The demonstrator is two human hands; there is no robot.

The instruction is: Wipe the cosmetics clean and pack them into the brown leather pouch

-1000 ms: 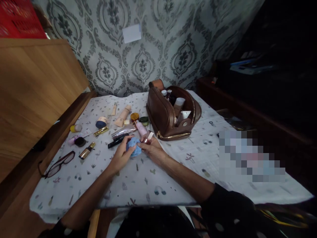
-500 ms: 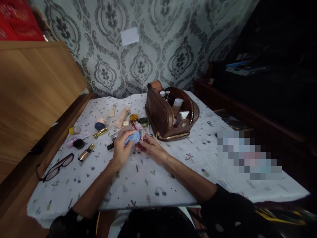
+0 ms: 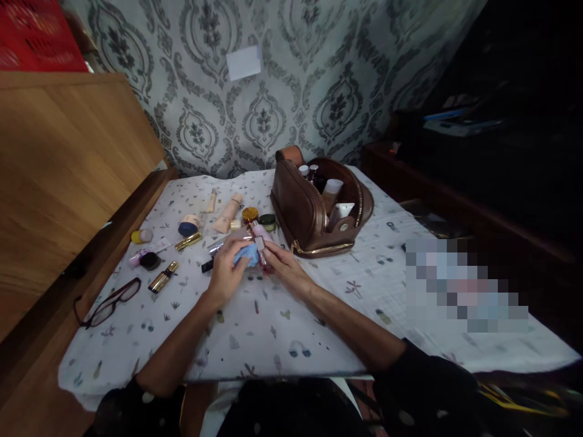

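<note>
Pinching a blue cloth in our left hand, fingers curled over it. Our right hand has a small bottle between thumb and fingers, roughly upright, pale cap up. Cloth sits right at the bottle's left side; we can't tell if they touch. Both are above the tablecloth, just short of the cosmetics cluster. Nearest our left hand: black tube and silver tube, both partly hidden. Just past the bottle: amber-lidded jar, green-lidded jar. Farther left: beige tube, blue-and-cream jar, gold tube, glasses. Beyond our right hand, the brown bag stands unzipped, bottles and a white tube inside. Behind it all, we've got patterned wallpaper with a white card on it.
</note>
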